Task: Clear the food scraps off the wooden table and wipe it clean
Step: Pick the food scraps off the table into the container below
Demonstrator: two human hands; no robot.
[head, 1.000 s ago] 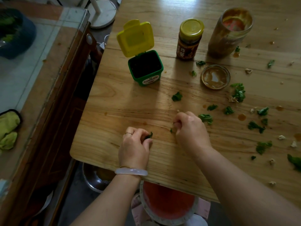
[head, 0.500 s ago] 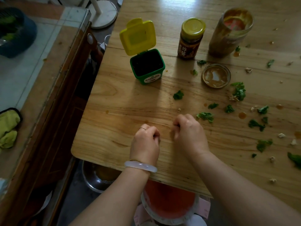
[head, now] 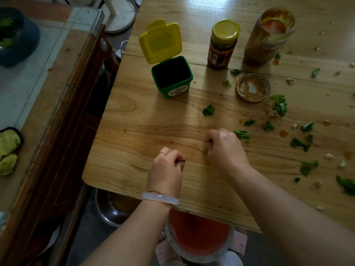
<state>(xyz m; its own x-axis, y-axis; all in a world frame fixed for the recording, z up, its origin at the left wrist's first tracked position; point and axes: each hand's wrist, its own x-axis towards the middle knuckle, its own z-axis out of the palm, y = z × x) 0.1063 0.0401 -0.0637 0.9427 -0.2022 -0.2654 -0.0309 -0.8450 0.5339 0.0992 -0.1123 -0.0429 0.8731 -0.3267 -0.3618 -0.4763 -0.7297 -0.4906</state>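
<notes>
Wooden table fills most of frame, near edge at bottom centre. Left hand at lower centre, fingers curled in, pinching a small dark scrap at the fingertips; white bangle on wrist. Right hand just right of it, knuckles up, fingers curled under; cannot tell if it holds anything. Green leaf scraps just beside right hand, more scattered across right half of frame with pale crumbs and orange sauce drops. One leaf bit at centre.

Small green bin upper centre, yellow lid flipped up and open, dark inside. Right of it a sauce jar with yellow cap, upright. Upper right: big smeared open jar, its lid lying upturned on table below it.

Below table edge: orange bucket bottom centre, metal bowl to its left. Yellow-green cloth at left edge on the side counter.
</notes>
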